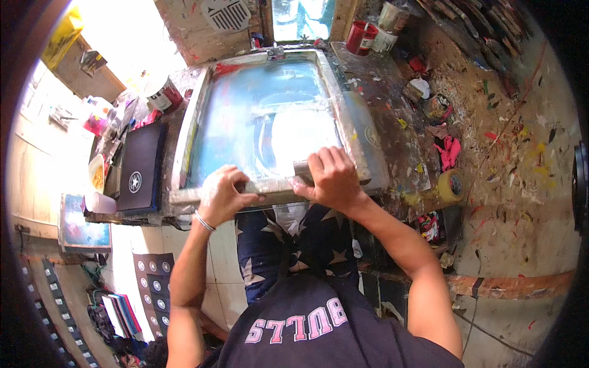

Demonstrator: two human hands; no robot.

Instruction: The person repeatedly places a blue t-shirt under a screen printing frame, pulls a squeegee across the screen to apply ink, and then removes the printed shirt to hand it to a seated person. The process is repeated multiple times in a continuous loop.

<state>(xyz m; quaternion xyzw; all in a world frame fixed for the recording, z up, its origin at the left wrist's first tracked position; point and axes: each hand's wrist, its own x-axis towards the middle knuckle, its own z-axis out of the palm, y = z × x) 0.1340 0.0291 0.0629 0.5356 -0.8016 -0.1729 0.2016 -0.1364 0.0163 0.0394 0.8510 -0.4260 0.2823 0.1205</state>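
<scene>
Black case point(140, 167) with a star mark, flat on the worktop point(392, 110) at left. Red-and-white can point(164, 95) behind it, contents hidden. Screen frame point(265, 116), centre, mesh smeared blue and white. Left hand point(222, 195) closed on the squeegee point(273, 184), which lies across the frame's near edge; right hand point(333, 178) closed over the same bar. Judged: the pull appears at or near its end, frame not yet lifted. Red cup point(359, 37) and white tubs point(385, 37) behind, contents unclear. Tape roll point(452, 184) at right.
</scene>
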